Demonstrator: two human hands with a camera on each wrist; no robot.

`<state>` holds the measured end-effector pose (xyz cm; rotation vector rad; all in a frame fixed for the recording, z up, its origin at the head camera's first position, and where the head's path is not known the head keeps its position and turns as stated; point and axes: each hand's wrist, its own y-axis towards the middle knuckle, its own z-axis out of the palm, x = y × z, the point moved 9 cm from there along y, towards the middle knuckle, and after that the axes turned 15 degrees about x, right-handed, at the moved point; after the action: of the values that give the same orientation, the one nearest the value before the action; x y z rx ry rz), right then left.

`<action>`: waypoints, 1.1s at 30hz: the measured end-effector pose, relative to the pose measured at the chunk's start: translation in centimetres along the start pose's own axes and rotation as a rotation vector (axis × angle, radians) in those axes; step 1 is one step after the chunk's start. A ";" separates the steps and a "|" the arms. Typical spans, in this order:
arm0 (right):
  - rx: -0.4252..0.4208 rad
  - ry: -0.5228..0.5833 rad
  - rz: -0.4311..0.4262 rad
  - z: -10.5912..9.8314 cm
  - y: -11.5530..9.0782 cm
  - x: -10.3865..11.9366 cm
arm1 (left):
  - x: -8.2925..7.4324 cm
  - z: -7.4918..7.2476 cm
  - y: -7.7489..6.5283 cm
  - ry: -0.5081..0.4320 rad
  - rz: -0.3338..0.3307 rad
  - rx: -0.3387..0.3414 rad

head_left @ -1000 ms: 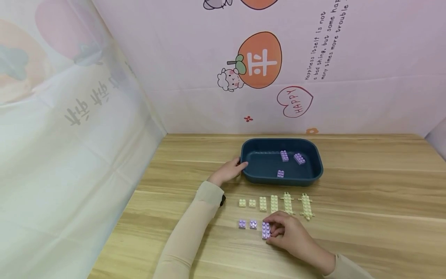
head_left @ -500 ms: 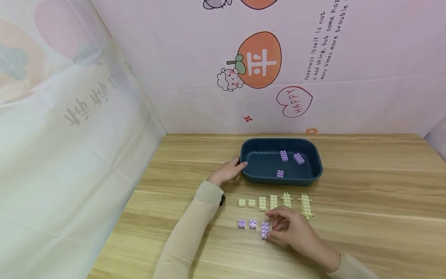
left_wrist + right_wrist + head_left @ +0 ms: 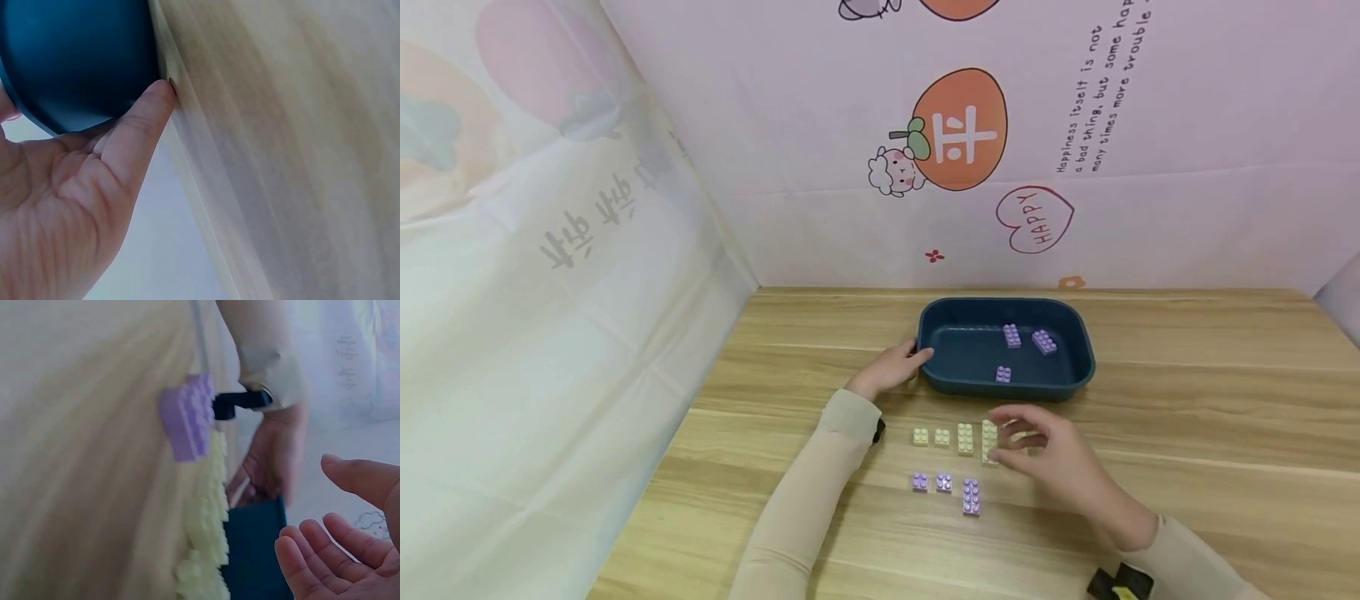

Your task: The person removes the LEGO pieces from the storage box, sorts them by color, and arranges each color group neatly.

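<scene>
At the left end of a dark blue tray [image 3: 1007, 389], my left hand [image 3: 887, 369] grips the rim, thumb over the edge and fingers outside against the wall [image 3: 75, 56]. My right hand [image 3: 1060, 457] holds nothing; its fingers are loosely bent and spread in the right wrist view, over the row of pale yellow bricks. It partly covers a long yellow brick [image 3: 989, 433] and hides the axle-like pieces to its right. In front lies a purple eight-stud brick [image 3: 971, 497], with two small purple bricks [image 3: 921, 481] to its left.
Inside the tray lie three purple bricks [image 3: 1044, 342]. Smaller yellow bricks [image 3: 942, 437] continue the row to the left. All this is on a wooden table [image 3: 1210, 400], with a printed cloth [image 3: 1187, 225] hanging behind and another at the left.
My right hand let go of the purple eight-stud brick, leaving it on the table, and moved away from it, up and to the right. The left hand and tray stayed put.
</scene>
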<state>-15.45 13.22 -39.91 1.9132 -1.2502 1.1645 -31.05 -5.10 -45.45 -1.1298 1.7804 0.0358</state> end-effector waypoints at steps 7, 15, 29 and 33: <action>-0.087 -0.085 -0.079 -3.1 0.7 2.3 | 0.2 0.0 -0.1 -0.001 -0.006 0.004; -0.115 -0.151 -0.040 -5.2 2.0 2.6 | 0.2 -0.1 0.0 -0.008 0.002 0.006; -0.071 -0.198 0.025 -7.8 5.7 -0.5 | 0.1 -0.1 0.0 0.001 0.000 0.004; -0.031 -0.216 0.086 -8.0 6.3 -1.9 | 0.1 -0.1 0.1 0.001 0.003 0.007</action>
<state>-24.48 17.99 -37.94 2.0218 -1.4681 0.9931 -31.20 -5.16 -45.45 -1.1224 1.7819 0.0310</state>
